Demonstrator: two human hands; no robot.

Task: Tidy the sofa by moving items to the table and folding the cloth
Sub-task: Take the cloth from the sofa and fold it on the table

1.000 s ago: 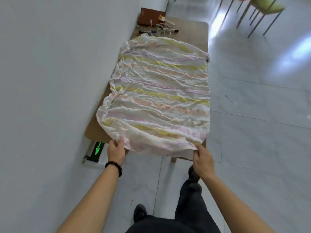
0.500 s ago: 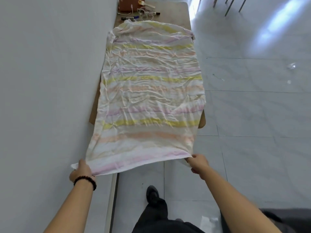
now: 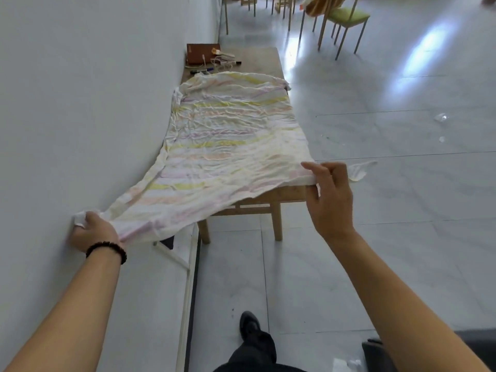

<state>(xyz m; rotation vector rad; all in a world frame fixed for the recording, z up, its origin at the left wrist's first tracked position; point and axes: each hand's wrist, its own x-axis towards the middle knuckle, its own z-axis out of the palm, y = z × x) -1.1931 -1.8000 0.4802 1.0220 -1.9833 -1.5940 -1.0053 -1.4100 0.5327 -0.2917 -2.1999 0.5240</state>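
Observation:
A wrinkled white cloth with yellow, pink and orange stripes lies stretched along the wooden table and hangs past its near end. My left hand, wearing a dark bead bracelet, grips the near left corner close to the wall. My right hand pinches the near right corner, held higher, beyond the table's near end. The far end of the cloth rests bunched on the tabletop.
A brown notebook, pens and a white cable lie at the table's far end. A white wall runs along the left. Chairs, one with a green seat, stand far back. My shoe is on the tiled floor.
The near edge of the cloth has been pulled out past the table end and spread wide. My right hand rose and moved right; my left hand moved out toward the wall.

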